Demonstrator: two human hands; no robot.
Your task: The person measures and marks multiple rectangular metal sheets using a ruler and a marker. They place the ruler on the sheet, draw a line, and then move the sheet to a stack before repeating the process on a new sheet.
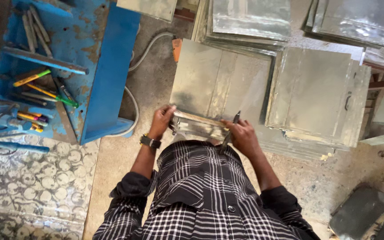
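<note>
Metal sheets [198, 124] gripped by left hand [161, 121]; right hand [241, 135] holds rod [230, 132].

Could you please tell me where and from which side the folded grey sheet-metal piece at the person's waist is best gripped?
Probably by its short ends, from both sides. The folded grey sheet-metal piece lies crosswise at the waist; the left hand grips its left end already. The right hand, at the other end, also holds a thin dark metal tool, so its grip looks weaker.
</note>
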